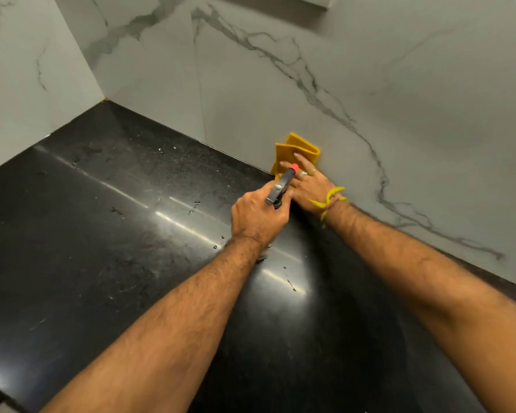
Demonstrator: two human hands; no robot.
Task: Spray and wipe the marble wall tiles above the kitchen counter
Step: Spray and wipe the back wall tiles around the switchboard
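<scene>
The right hand [310, 186] presses a yellow cloth [295, 150] flat-fingered against the marble wall tile [399, 99], just above the black counter [102, 234]. The left hand [256, 216] grips a spray bottle [282, 186], its red nozzle beside the right hand's fingers.

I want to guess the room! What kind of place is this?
Most likely a kitchen. A shiny black stone counter runs into a corner under marble wall tiles, and the right hand presses a yellow cloth on them.

Glossy black counter [108, 222], scattered droplets, white specks
</scene>
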